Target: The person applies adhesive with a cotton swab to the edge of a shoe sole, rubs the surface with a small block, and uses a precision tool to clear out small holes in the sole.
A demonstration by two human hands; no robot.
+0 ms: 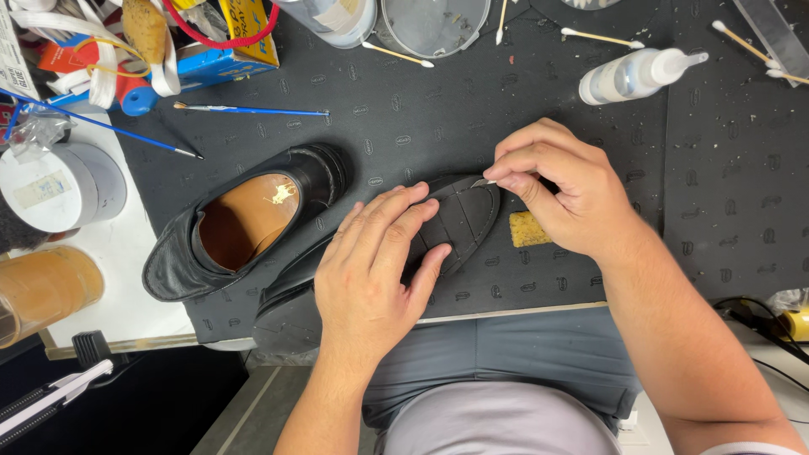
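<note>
A black shoe (464, 216) lies sole-up on the dark rubber mat (421, 109). My left hand (375, 270) presses flat on its ribbed sole, holding it down. My right hand (560, 190) pinches a small thin metal tool (484, 182), whose tip touches the sole's edge near the toe. A second black loafer (244, 221) with a tan lining stands upright to the left, touching neither hand. A yellow sponge block (527, 229) lies just under my right hand.
A white squeeze bottle (636, 74) lies at the back right with several cotton swabs (600, 37) around it. Blue brushes (253, 109), a round white tin (59, 185) and an amber jar (42, 291) sit at the left. Clutter lines the back edge.
</note>
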